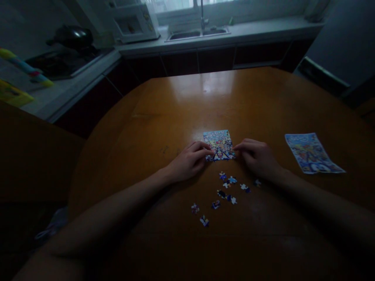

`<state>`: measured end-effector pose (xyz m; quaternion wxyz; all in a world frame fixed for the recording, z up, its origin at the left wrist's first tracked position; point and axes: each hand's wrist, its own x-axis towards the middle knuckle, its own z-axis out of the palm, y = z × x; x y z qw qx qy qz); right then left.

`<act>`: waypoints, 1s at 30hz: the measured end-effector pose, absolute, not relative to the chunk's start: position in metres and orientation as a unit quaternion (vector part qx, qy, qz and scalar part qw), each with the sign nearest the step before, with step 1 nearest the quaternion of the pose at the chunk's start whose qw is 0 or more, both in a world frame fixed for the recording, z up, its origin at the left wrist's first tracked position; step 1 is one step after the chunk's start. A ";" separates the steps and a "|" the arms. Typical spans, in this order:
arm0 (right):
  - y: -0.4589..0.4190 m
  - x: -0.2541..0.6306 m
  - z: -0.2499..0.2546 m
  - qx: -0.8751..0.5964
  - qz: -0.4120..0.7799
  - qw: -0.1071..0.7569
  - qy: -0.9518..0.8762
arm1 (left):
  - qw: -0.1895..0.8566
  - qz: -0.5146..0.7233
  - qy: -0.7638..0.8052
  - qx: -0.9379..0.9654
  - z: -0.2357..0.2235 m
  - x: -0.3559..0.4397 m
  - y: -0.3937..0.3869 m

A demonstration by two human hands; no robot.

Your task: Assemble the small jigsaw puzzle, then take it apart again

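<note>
A partly joined jigsaw puzzle with a colourful cartoon print lies flat on the wooden table. My left hand is at its left edge, with bent fingers resting on the lower left corner. At the right edge, my right hand is closed, its thumb and forefinger against the puzzle's side. Several loose puzzle pieces are scattered between my forearms, some face down and showing white. Whether a single piece is under my fingertips is too small to tell.
A creased picture sheet with a similar print lies to the right. Beyond the table run a counter with a sink, a white microwave and a dark pan on a stove. The room is dim.
</note>
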<state>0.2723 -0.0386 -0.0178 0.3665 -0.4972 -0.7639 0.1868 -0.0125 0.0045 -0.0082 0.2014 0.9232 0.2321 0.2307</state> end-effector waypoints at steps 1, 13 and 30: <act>-0.038 0.273 -0.018 -0.506 0.187 0.379 -0.752 | 0.203 0.233 0.231 0.923 -0.008 -0.013 0.004; -0.033 0.273 -0.020 -0.547 0.204 0.399 -0.707 | 0.200 0.244 0.217 0.924 -0.004 -0.013 0.004; -0.032 0.273 -0.019 -0.548 0.219 0.392 -0.706 | 0.215 0.274 0.257 0.901 -0.007 -0.013 0.005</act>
